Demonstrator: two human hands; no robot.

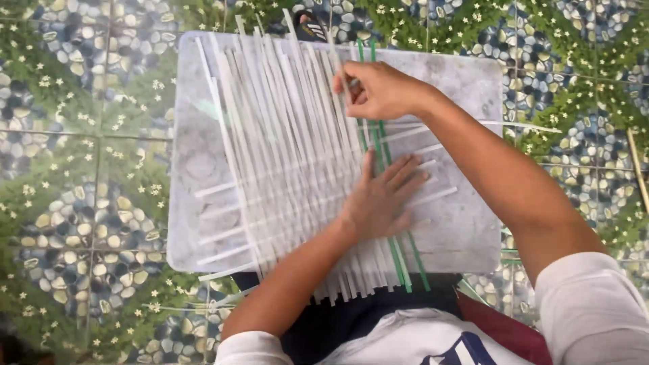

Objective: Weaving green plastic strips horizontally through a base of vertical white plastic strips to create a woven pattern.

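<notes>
White strips (284, 149), thin, light and springy by the look of them, lie fanned over the grey board (473, 223) on my lap, a few woven crosswise with two green strips (395, 253) near the right of the fan. My left hand (382, 196) lies flat with fingers spread, pinning the weave and gripping nothing, while my right hand (378, 91) is closed in a pinch on one upright strip near its top. I judge they would slip and kink easily, so holding near the crossing seems best; the crowded neighbouring strips hamper my fingers, and a dark shoe (311, 27) sits beyond the board on the patterned floor (81, 203).
</notes>
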